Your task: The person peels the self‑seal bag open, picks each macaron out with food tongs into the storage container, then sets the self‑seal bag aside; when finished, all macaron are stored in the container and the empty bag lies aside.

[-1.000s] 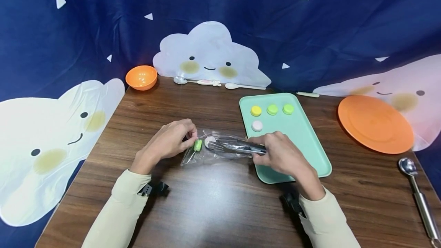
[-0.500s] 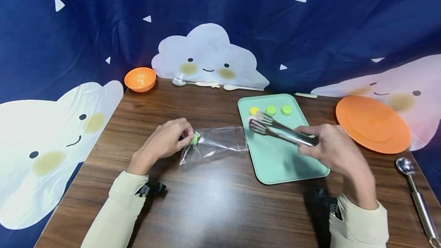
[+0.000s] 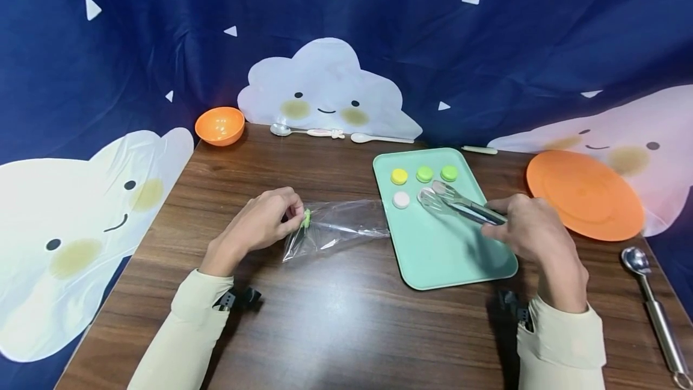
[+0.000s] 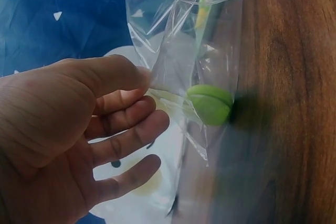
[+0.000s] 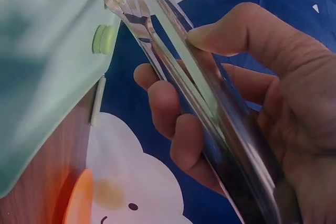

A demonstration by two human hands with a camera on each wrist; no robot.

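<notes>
Tongs (image 3: 460, 204) sit in the right hand (image 3: 533, 235), thumb above and fingers curled beneath the handles, the tips nearly closed on a white macaron (image 3: 428, 193) over the green tray (image 3: 460, 257). Just beyond the tips lie three more in a row, one yellow (image 3: 399, 176) and two green (image 3: 425, 173), and another white one (image 3: 401, 199) lies beside the tips on the bag side. The left hand (image 3: 260, 224) pinches the end of a clear plastic bag (image 3: 341, 229) between thumb and forefinger, the other fingers loosely bent; a green macaron (image 3: 307, 218) inside the bag rests right at those fingertips.

To set the piece down well, I judge the tongs should be lowered until it touches the tray next to its white neighbour, then eased apart slowly so it does not roll or stick to a tip. The bag wants a steady pinch meanwhile, so its opening stays facing the tray.

The left wrist view shows the green macaron (image 4: 210, 103) on edge inside the film, against the table (image 4: 283, 98), with only thumb and forefinger on the plastic; the head view blurs this. The right wrist view shows the grip on the tongs (image 5: 210, 114) from beneath, but the held piece is barely visible there.
</notes>
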